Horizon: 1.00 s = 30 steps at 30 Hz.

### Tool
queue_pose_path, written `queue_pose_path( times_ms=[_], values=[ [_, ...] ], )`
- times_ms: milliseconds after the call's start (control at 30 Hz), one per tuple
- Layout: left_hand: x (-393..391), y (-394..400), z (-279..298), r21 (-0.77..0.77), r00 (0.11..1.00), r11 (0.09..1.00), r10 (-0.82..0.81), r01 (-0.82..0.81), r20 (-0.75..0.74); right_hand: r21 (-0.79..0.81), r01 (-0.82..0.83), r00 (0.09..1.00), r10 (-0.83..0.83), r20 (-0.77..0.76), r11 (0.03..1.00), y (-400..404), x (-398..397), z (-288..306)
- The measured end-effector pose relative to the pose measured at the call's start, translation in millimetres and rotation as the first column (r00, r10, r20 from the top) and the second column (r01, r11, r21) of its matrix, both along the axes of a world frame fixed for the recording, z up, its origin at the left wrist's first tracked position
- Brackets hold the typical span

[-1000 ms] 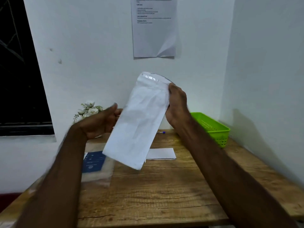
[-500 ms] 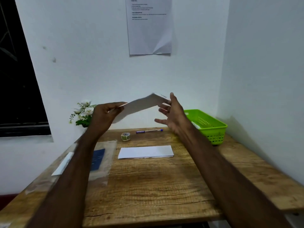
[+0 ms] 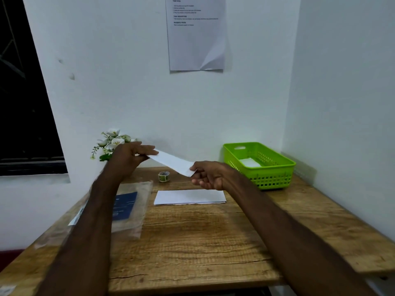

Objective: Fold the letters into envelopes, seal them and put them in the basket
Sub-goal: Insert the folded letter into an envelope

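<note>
A white envelope (image 3: 173, 162) hangs nearly edge-on above the back of the table, sloping down to the right. My left hand (image 3: 130, 157) pinches its left end and my right hand (image 3: 210, 175) pinches its right end. Below them a folded white letter (image 3: 189, 197) lies flat on the wooden table (image 3: 192, 242). The green basket (image 3: 275, 176) stands at the back right with white paper inside it.
A small roll of tape (image 3: 164, 176) sits behind the letter. A clear plastic sleeve with a blue card (image 3: 126, 206) lies on the left. White flowers (image 3: 112, 142) stand at the back left by a dark window. A printed sheet (image 3: 196, 33) hangs on the wall.
The envelope went from upright and face-on to nearly flat and lower. My right hand, open half a second ago, now grips its right end. The view shifted, showing the tape and the whole basket.
</note>
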<state>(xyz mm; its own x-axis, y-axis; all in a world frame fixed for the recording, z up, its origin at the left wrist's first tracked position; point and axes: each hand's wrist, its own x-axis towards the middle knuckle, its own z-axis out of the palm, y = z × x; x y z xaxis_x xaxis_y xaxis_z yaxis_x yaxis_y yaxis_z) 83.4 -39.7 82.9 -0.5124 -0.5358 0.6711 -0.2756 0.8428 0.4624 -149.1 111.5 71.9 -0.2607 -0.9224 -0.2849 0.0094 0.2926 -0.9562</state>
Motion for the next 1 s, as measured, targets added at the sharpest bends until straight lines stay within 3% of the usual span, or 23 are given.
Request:
queue_pose_path(
  times_ms=[100, 200, 267, 300, 367, 467, 633, 767, 1000],
  values=[
    [11, -2, -1, 0.166, 0.970, 0.986, -0.021, -0.019, 0.241, 0.100, -0.075, 0.987, 0.089, -0.137, 0.992, -4, 2, -9],
    [18, -5, -4, 0.239, 0.744, 0.957, -0.037, -0.166, 0.667, 0.265, -0.145, 0.934, 0.220, -0.282, 0.953, -6, 5, -16],
    [16, 1, -3, 0.275, 0.601, 0.934, -0.088, -0.226, 0.794, 0.352, -0.162, 0.877, 0.298, -0.376, 0.922, -5, 6, -18],
    [14, 4, -3, 0.315, 0.602, 0.923, -0.125, -0.221, 0.789, 0.375, -0.163, 0.851, 0.322, -0.415, 0.913, -5, 7, -18],
    [7, 9, -5, 0.399, 0.711, 0.902, -0.172, -0.165, 0.682, 0.378, -0.140, 0.815, 0.324, -0.481, 0.915, -2, 5, -14],
    [-16, 18, -13, 0.401, 0.827, 0.906, -0.117, -0.138, 0.550, 0.223, -0.031, 0.794, 0.159, -0.586, 0.974, 2, -9, -5],
    [-57, 36, -29, 0.349, 0.794, 0.928, -0.111, -0.133, 0.597, 0.017, 0.061, 0.703, -0.031, -0.710, 0.998, 6, -37, -4],
    [-72, 45, -39, 0.185, 0.764, 0.969, 0.007, -0.166, 0.645, 0.135, -0.034, 0.588, 0.129, -0.799, 0.990, 9, -47, -5],
    [-82, 53, -48, 0.117, 0.729, 0.964, 0.098, -0.239, 0.677, 0.318, -0.104, 0.483, 0.327, -0.812, 0.942, 4, -49, -8]
  ],
)
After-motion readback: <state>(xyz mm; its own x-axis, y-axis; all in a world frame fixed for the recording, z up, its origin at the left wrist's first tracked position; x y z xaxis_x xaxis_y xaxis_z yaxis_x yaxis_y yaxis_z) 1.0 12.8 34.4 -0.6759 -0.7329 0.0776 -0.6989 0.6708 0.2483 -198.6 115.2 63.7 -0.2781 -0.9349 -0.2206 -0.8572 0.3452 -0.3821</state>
